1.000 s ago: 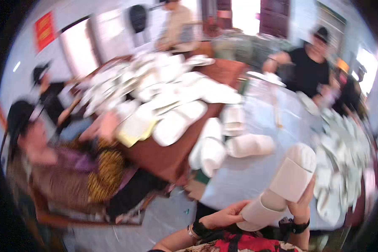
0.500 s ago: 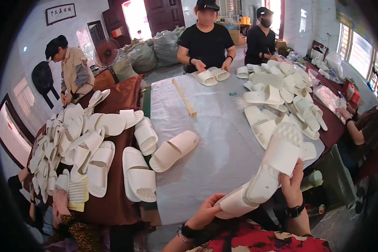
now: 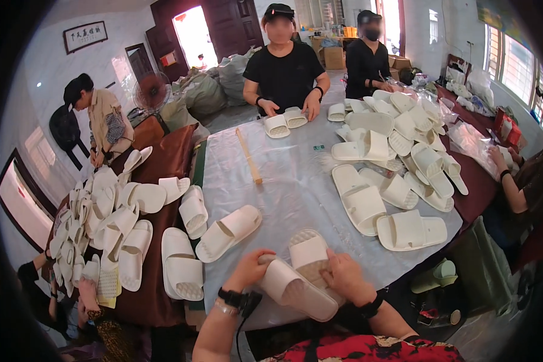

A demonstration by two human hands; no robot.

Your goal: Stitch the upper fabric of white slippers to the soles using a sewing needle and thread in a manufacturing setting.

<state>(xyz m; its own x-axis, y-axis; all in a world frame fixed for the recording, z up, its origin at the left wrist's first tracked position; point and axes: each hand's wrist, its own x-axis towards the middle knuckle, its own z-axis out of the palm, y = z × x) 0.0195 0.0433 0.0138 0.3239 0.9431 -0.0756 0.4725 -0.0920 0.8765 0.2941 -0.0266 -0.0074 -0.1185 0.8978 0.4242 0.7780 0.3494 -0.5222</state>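
Low over the near edge of the table I have a pair of white slippers. My left hand (image 3: 249,269) grips one slipper (image 3: 298,292) by its heel or toe end, fingers closed on the edge. My right hand (image 3: 348,279) is closed on the side of the other slipper (image 3: 308,250), which lies partly behind the first. The two slippers overlap, so their touching sides are hidden. Left of my left hand, a loose white slipper (image 3: 229,232) lies tilted on the sheet, beside another slipper (image 3: 183,265) pair at the table's left side.
Heaps of white slippers lie on the brown cloth at left (image 3: 102,205) and on the far right (image 3: 398,130). A wooden stick (image 3: 248,157) rests on the grey sheet (image 3: 283,181). Across the table a person (image 3: 286,78) handles slippers; other people work around.
Both hands have come down and left with the slippers, which were raised end to end and now lie side by side, overlapping. The view has shifted slightly.
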